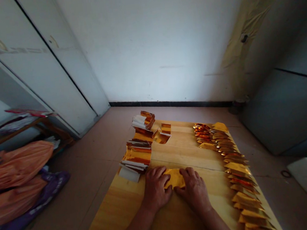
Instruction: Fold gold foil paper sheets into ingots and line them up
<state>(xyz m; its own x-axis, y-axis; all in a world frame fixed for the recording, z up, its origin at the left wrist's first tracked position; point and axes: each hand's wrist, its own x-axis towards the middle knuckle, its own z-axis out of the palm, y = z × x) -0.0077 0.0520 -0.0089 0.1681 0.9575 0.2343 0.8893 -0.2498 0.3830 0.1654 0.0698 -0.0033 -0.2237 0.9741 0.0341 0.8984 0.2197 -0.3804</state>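
Tan floor (91,142) and a white wall (149,46) frame a wooden board (184,151). Near its lower middle, the left hand (156,188) and right hand (195,190) press down from either side on a piece of gold foil (174,178), fingers slightly bent, neither clenched. Stacks of foil sheets (137,154) sit toward the board's left side, while folded gold pieces (237,172) line its right edge (shiny, overlapping like scales).

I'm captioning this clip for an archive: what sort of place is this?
Probably a plain room in a home used for handwork, not a proper workshop: white cupboard doors line one side, the floor is bare, and a wooden board lying there holds rows of folded gold foil pieces.
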